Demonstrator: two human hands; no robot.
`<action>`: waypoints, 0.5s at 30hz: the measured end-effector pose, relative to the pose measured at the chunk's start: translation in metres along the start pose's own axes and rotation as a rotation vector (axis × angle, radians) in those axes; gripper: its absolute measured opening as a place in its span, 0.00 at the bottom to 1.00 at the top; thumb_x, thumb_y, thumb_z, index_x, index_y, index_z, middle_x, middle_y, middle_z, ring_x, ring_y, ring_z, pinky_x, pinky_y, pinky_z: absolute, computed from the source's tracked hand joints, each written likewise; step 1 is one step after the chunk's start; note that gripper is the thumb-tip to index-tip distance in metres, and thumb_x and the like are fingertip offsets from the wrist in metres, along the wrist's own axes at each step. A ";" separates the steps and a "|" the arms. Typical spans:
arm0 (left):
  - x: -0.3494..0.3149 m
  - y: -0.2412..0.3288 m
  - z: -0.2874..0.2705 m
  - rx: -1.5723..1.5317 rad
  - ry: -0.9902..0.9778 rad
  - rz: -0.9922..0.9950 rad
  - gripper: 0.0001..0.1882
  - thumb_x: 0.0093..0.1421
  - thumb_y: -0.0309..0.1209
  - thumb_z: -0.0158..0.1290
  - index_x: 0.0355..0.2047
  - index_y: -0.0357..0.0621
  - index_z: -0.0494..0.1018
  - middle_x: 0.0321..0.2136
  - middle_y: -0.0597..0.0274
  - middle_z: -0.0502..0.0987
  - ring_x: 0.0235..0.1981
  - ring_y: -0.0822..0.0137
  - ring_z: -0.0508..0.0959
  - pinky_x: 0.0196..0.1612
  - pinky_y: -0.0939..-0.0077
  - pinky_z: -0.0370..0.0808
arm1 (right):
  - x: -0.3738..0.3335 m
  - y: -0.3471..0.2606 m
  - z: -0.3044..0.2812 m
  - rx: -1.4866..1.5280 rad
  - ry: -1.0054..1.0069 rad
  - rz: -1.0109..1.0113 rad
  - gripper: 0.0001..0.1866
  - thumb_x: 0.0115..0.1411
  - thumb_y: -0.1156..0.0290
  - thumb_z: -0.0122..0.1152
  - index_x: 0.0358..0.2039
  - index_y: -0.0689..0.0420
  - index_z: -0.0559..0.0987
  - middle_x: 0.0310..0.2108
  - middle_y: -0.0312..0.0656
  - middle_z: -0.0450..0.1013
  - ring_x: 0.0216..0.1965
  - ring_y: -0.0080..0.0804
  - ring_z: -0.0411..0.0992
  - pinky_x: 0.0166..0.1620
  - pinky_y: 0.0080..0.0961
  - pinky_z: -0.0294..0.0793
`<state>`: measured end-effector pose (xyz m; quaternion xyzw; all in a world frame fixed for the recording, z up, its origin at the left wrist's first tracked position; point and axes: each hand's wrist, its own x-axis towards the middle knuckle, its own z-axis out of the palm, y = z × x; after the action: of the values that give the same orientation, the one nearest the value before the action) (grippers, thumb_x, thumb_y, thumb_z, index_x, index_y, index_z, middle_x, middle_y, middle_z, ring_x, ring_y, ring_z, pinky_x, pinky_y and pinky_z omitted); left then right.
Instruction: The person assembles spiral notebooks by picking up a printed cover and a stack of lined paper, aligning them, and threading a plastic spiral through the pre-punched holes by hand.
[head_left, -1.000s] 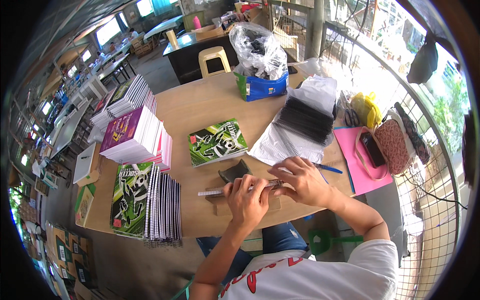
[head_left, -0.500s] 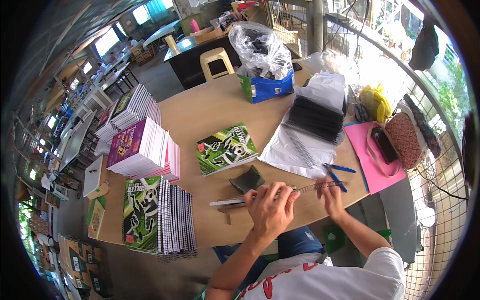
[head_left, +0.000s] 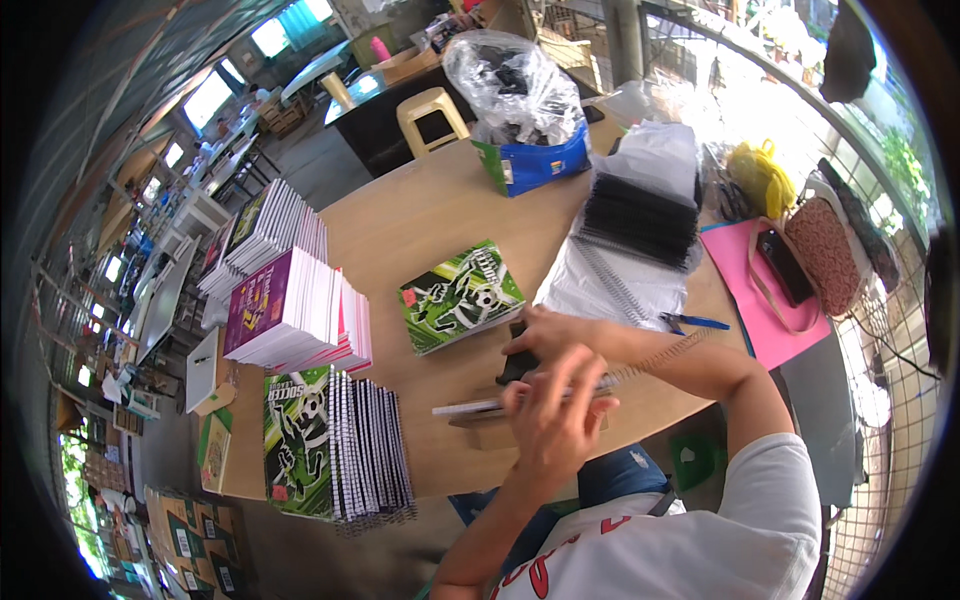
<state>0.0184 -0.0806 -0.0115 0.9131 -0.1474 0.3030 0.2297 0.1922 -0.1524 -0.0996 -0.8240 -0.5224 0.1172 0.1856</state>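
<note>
My left hand (head_left: 555, 410) is closed around a thin notebook (head_left: 465, 408), seen edge-on at the table's near side, its fingers partly blurred. From the notebook's right end a loose wire coil (head_left: 665, 355) stretches out to the right, passing by my right forearm. Reaching across to the left, my right hand (head_left: 545, 335) grips a dark curved block (head_left: 518, 365) just beyond the notebook. Behind the block lies a green notebook with a soccer panda cover (head_left: 462, 298). Blue-handled pliers (head_left: 695, 322) rest to the right of my right forearm.
Bound green notebooks (head_left: 300, 440) and purple-covered stacks (head_left: 285, 310) fill the left side of the table (head_left: 380, 225). Black coils (head_left: 645, 220) lie on white plastic at the right. Farther right are a pink folder (head_left: 765, 300), a phone (head_left: 785, 265) and a pouch (head_left: 828, 255).
My right hand has left the coil's right end, swung left across the table and taken hold of the dark block. My left hand stays at the notebook, its fingers shifted.
</note>
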 end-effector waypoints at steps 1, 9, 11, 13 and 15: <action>-0.004 -0.010 -0.005 0.047 0.069 -0.018 0.12 0.62 0.48 0.59 0.34 0.55 0.79 0.37 0.75 0.79 0.37 0.69 0.76 0.47 0.62 0.61 | -0.027 -0.025 -0.060 0.131 -0.077 -0.072 0.34 0.53 0.50 0.67 0.61 0.47 0.78 0.49 0.60 0.70 0.51 0.59 0.71 0.58 0.47 0.69; -0.016 -0.033 -0.008 0.107 0.030 -0.003 0.13 0.57 0.43 0.65 0.34 0.52 0.76 0.31 0.70 0.78 0.35 0.64 0.77 0.45 0.64 0.63 | -0.102 0.004 -0.102 0.718 -0.225 -0.144 0.29 0.63 0.48 0.57 0.52 0.59 0.83 0.50 0.62 0.74 0.50 0.53 0.74 0.55 0.39 0.71; -0.016 -0.032 -0.007 0.099 0.038 0.005 0.12 0.56 0.41 0.66 0.33 0.52 0.76 0.31 0.69 0.77 0.35 0.63 0.77 0.44 0.65 0.64 | -0.108 0.009 -0.106 0.724 -0.090 -0.211 0.27 0.65 0.50 0.54 0.48 0.61 0.84 0.50 0.59 0.75 0.50 0.48 0.75 0.55 0.37 0.71; -0.016 -0.032 -0.007 0.083 0.052 0.008 0.13 0.55 0.40 0.67 0.32 0.51 0.75 0.30 0.69 0.77 0.34 0.63 0.77 0.43 0.64 0.64 | -0.103 0.005 -0.106 0.648 -0.140 -0.159 0.28 0.65 0.48 0.55 0.46 0.63 0.84 0.50 0.59 0.75 0.50 0.48 0.75 0.55 0.37 0.71; -0.012 -0.032 -0.007 0.081 0.044 0.007 0.14 0.54 0.40 0.68 0.33 0.50 0.75 0.31 0.68 0.77 0.35 0.62 0.77 0.43 0.64 0.64 | -0.098 -0.002 -0.103 0.498 -0.237 -0.033 0.32 0.63 0.45 0.55 0.42 0.68 0.84 0.51 0.58 0.75 0.50 0.48 0.74 0.56 0.37 0.70</action>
<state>0.0186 -0.0481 -0.0246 0.9142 -0.1332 0.3296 0.1947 0.1886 -0.2596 -0.0062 -0.7250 -0.5089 0.3346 0.3217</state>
